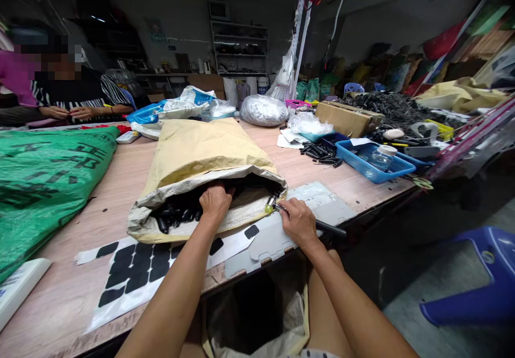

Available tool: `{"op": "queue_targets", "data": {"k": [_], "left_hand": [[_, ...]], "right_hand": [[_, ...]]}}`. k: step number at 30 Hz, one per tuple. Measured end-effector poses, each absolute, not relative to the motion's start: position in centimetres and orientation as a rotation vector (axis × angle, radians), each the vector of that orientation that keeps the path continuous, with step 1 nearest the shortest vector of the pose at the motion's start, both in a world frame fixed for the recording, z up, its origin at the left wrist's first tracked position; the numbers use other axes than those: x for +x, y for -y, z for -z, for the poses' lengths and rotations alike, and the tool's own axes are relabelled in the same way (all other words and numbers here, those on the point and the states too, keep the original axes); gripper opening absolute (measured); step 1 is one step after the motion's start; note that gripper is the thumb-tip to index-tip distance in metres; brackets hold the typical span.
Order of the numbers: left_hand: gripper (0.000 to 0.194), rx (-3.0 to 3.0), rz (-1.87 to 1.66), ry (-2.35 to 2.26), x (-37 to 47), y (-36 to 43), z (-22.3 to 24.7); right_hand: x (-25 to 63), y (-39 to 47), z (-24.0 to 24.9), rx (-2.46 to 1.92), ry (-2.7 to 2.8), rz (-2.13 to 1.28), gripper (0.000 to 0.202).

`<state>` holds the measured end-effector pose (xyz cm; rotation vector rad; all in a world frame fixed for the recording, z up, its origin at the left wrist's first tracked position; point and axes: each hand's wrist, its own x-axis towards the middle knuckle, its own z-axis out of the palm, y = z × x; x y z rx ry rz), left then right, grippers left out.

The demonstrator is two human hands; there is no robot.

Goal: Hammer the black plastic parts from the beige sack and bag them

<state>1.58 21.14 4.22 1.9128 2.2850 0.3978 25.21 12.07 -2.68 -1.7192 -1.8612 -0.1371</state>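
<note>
A large yellow paper sack (209, 143) lies on the table with its mouth facing me, and several black parts (173, 216) show inside. My left hand (216, 199) reaches into the mouth, fingers bent; their tips and anything in them are hidden by the dark opening. To the right of the mouth, my right hand (298, 221) is closed on a tool with a metal shaft and a black handle (330, 228). The tool's yellowish tip (270, 204) is beside the sack's right edge. Below the sack lies a white sheet with black square pads (134, 267).
A green printed sack (52, 170) covers the left side. At the right are a blue tray (374, 173) with a bottle, loose black parts (322, 153) and a cardboard box (346, 119). An open sack (295, 320) sits below the table edge. Another person (76, 87) sits far left.
</note>
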Motion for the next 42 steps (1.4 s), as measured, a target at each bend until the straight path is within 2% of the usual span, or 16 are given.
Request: {"op": "queue_targets", "data": {"k": [6, 12, 16, 25, 32, 42], "left_hand": [[0.028, 2.005, -0.394, -2.247, 1.1, -18.7, -4.2], [0.014, 2.356, -0.545, -1.643, 0.9, -12.8, -3.0], [0.01, 2.342, -0.615, -1.508, 1.4, -11.4, -0.7], [0.013, 2.227, -0.811, -1.403, 1.1, -11.6, 1.2], [0.013, 2.115, -0.823, -1.448, 1.3, -12.0, 1.7], [0.012, 2.086, -0.843, -1.451, 1.4, -11.9, 1.7]], "right_hand": [[25.1, -12.1, 2.7, -1.717, 1.843, 0.125, 0.026], [25.1, -12.0, 2.7, -1.721, 1.847, 0.157, 0.025], [25.1, -12.0, 2.7, -1.707, 1.856, 0.177, 0.024], [25.5, -11.7, 2.1, -1.579, 1.84, 0.146, 0.029], [23.0, -8.1, -1.0, -1.245, 1.788, -0.125, 0.03], [21.1, -6.6, -0.2, -1.369, 1.885, -0.073, 0.03]]}}
